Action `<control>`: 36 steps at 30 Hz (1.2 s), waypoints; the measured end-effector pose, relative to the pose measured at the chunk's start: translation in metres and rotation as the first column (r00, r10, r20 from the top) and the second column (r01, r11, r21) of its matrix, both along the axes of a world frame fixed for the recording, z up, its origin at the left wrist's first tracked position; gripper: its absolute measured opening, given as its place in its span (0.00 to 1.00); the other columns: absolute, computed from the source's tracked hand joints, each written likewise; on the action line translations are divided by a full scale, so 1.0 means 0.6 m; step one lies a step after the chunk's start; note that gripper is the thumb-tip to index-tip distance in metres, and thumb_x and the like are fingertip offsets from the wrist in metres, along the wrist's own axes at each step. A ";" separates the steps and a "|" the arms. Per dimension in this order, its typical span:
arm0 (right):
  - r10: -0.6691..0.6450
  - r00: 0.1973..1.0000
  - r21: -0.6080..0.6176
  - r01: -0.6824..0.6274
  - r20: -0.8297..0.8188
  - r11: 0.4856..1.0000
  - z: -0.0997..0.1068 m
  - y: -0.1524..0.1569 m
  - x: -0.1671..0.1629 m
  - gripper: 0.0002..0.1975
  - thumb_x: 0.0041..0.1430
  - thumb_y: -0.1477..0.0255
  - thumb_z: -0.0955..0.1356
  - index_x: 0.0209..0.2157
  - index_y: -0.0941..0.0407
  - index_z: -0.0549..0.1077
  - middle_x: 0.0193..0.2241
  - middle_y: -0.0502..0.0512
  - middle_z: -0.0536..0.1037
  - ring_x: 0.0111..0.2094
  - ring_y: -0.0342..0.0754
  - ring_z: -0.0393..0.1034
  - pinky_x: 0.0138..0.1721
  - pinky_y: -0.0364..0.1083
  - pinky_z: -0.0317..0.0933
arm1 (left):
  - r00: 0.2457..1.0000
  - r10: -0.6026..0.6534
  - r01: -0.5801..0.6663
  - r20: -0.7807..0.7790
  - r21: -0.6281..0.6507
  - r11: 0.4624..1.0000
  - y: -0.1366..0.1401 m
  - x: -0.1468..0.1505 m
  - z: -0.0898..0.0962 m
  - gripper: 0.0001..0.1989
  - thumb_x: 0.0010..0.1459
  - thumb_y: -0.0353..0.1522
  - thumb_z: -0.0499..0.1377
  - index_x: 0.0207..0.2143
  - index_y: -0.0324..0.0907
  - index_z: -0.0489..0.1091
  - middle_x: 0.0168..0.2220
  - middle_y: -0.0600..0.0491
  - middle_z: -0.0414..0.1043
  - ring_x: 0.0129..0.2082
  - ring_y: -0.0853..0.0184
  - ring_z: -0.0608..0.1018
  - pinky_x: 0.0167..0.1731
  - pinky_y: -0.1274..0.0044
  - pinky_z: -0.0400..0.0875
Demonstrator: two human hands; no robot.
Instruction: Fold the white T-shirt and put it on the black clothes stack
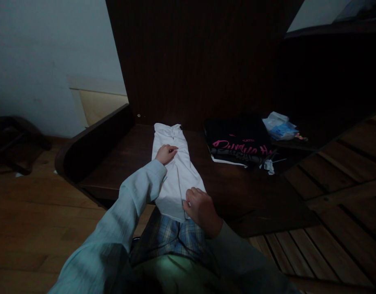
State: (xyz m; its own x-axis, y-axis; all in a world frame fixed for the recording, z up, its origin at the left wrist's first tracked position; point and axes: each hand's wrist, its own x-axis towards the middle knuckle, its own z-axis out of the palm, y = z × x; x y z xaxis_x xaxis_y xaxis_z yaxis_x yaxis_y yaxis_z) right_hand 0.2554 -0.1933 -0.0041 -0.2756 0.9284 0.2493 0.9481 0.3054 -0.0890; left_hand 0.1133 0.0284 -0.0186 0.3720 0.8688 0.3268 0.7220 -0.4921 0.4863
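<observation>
A white garment point(172, 188), folded into a long narrow strip, lies on the dark wooden surface, its near end hanging over the front edge by my lap. Partway up the cloth is my left hand point(165, 154), its fingers closed in a pinch on the fabric. At the lower right edge, my right hand point(201, 208) has curled fingers closed on the garment's side. Creases run lengthwise between both hands. Whether the garment is a shirt or something else cannot be made out.
To the right is a stack of dark folded clothes point(236, 136) with pink lettering. Behind it sits a blue-and-white plastic packet point(279, 126); a crumpled white scrap point(269, 166) lies nearby. A raised curved side panel point(92, 139) bounds the left. Wooden slats point(334, 204) are at right.
</observation>
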 end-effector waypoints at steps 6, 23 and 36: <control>-0.022 0.999 0.022 0.023 -0.046 0.999 -0.008 -0.008 0.005 0.03 0.50 0.78 0.63 0.27 0.56 0.64 0.23 0.50 0.71 0.25 0.43 0.64 0.26 0.43 0.47 | 0.984 -0.054 0.069 0.170 -0.083 0.994 0.005 -0.002 -0.003 0.14 0.53 0.32 0.53 0.38 0.38 0.75 0.35 0.49 0.75 0.33 0.67 0.74 0.36 0.78 0.66; -0.011 0.997 0.072 0.016 -0.073 0.997 -0.015 -0.010 0.000 0.06 0.45 0.81 0.62 0.23 0.55 0.61 0.23 0.49 0.68 0.25 0.42 0.63 0.26 0.42 0.49 | 0.956 -0.048 0.090 0.290 -0.135 0.987 0.006 -0.002 -0.005 0.12 0.50 0.31 0.54 0.35 0.39 0.75 0.34 0.50 0.76 0.33 0.67 0.75 0.36 0.78 0.67; 0.030 0.973 0.095 -0.009 -0.228 0.995 0.014 -0.016 0.003 0.06 0.46 0.79 0.61 0.28 0.56 0.64 0.19 0.47 0.67 0.22 0.42 0.63 0.26 0.41 0.51 | 0.754 0.011 0.187 0.657 -0.231 0.955 0.010 -0.001 -0.006 0.09 0.46 0.32 0.57 0.29 0.37 0.75 0.27 0.51 0.73 0.27 0.70 0.70 0.28 0.79 0.62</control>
State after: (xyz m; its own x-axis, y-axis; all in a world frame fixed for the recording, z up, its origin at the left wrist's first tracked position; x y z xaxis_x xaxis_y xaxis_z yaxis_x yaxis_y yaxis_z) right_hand 0.2571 -0.2028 0.0043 -0.2188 0.8933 0.3925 0.8995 0.3405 -0.2736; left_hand 0.1124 0.0344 -0.0221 0.2367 0.9308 0.2785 0.1463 -0.3175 0.9369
